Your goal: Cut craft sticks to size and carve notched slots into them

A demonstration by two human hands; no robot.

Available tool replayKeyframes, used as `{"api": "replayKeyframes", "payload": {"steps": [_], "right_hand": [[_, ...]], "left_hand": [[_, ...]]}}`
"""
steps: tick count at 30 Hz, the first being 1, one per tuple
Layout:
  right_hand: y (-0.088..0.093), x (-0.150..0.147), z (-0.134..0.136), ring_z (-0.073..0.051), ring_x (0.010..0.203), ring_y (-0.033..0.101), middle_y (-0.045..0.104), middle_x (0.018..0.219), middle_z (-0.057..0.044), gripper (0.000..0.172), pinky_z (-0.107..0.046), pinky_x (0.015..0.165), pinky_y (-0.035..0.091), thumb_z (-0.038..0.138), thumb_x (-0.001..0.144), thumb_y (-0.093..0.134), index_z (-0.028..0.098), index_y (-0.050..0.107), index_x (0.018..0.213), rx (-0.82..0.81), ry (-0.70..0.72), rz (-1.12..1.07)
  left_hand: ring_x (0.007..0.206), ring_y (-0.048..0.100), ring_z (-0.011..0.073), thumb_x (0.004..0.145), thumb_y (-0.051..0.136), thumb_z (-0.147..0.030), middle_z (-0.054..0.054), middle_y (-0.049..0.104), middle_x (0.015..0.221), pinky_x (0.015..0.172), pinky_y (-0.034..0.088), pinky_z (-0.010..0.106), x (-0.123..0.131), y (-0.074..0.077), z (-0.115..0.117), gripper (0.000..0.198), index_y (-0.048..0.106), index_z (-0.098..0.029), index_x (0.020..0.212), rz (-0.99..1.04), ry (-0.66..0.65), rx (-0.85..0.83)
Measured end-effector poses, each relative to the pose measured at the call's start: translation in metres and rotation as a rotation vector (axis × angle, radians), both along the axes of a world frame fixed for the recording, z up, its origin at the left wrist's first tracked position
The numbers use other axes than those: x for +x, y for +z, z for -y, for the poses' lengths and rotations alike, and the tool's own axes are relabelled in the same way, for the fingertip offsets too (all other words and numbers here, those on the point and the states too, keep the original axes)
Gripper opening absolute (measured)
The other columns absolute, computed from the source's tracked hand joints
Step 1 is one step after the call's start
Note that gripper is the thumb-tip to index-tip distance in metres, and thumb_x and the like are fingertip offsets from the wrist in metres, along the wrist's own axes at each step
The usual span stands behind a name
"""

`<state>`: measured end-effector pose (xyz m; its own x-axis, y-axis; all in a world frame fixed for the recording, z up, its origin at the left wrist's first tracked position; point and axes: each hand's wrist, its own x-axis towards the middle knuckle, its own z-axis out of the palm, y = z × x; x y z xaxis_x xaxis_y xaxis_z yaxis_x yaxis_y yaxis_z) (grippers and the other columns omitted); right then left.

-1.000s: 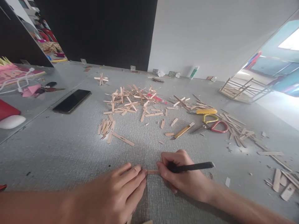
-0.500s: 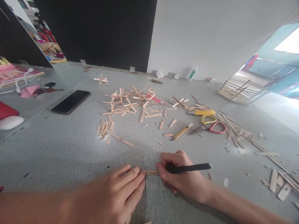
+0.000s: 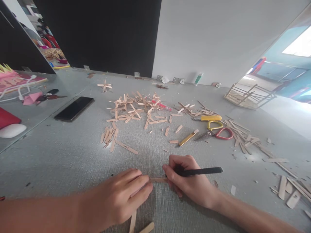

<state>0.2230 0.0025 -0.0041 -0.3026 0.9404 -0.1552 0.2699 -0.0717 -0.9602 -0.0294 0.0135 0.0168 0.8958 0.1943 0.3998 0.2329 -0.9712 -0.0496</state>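
Note:
Between my two hands a short wooden craft stick (image 3: 158, 180) lies flat on the grey textured tabletop. The bunched fingers of my left hand (image 3: 123, 194) press its left end down. My right hand (image 3: 187, 178) grips a slim black pen-like tool (image 3: 205, 171) the way one holds a pen, at the stick's right end. The tool's tip is hidden behind my fingers, so I cannot tell whether it is a pen or a knife. Two loose craft sticks (image 3: 132, 221) lie below my left hand.
Ahead lie a heap of crossed stick pieces (image 3: 136, 108), a small stick pile (image 3: 109, 136), a yellow cutter (image 3: 188, 137), a yellow-handled knife (image 3: 211, 118) and scissors (image 3: 223, 133). A phone (image 3: 74, 109) rests left; a stick frame (image 3: 250, 95) stands right, more sticks (image 3: 293, 199) nearer.
My left hand has drawn slightly left and up. My right hand, still holding the black tool, has shifted slightly right. More of the loose sticks below my left hand shows.

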Motion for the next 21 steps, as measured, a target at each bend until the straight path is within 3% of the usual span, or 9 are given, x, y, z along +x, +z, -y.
{"api": "replayKeyframes", "payload": {"steps": [5, 12, 17, 19, 21], "right_hand": [[0.005, -0.003, -0.002, -0.007, 0.033, 0.045, 0.055, 0.049, 0.005, 0.039, -0.019, 0.034, 0.033, 0.041, 0.09, 0.069, 0.022, 0.048, 0.063, -0.037, -0.091, -0.051], [0.005, -0.003, -0.003, -0.006, 0.035, 0.046, 0.059, 0.053, 0.003, 0.042, -0.017, 0.035, 0.032, 0.046, 0.089, 0.071, 0.021, 0.049, 0.064, -0.051, -0.123, -0.066], [0.004, -0.003, -0.003, -0.006, 0.034, 0.047, 0.059, 0.053, 0.003, 0.044, -0.018, 0.033, 0.033, 0.05, 0.087, 0.073, 0.021, 0.048, 0.065, -0.063, -0.126, -0.1], [0.005, -0.003, -0.003, -0.006, 0.034, 0.047, 0.059, 0.053, 0.003, 0.045, -0.018, 0.033, 0.033, 0.05, 0.087, 0.073, 0.021, 0.047, 0.064, -0.064, -0.126, -0.101], [0.006, -0.003, -0.003, -0.006, 0.034, 0.047, 0.059, 0.053, 0.003, 0.045, -0.018, 0.033, 0.033, 0.05, 0.087, 0.073, 0.021, 0.047, 0.064, -0.068, -0.125, -0.1]], "left_hand": [[0.102, 0.067, 0.0225, 0.099, 0.046, 0.003, 0.012, 0.074, 0.109, 0.096, 0.056, 0.037, -0.001, -0.008, -0.01, 0.033, 0.066, -0.008, 0.122, -0.036, 0.031, 0.013], [0.091, 0.065, 0.0225, 0.104, 0.038, 0.0, 0.012, 0.07, 0.098, 0.08, 0.058, 0.037, 0.002, -0.013, -0.02, 0.03, 0.065, -0.006, 0.116, 0.08, 0.1, -0.137], [0.089, 0.065, 0.0186, 0.102, 0.044, -0.005, 0.004, 0.067, 0.094, 0.077, 0.055, 0.031, -0.001, -0.007, -0.016, 0.026, 0.066, -0.016, 0.112, 0.116, 0.248, -0.545], [0.09, 0.066, 0.0177, 0.095, 0.056, -0.007, 0.002, 0.067, 0.098, 0.078, 0.055, 0.029, -0.006, -0.006, -0.015, 0.021, 0.067, -0.02, 0.108, 0.07, 0.297, -0.698], [0.095, 0.068, 0.0189, 0.086, 0.067, -0.007, 0.002, 0.067, 0.105, 0.082, 0.056, 0.03, -0.011, -0.007, -0.016, 0.029, 0.067, -0.022, 0.111, 0.028, 0.302, -0.759]]}}
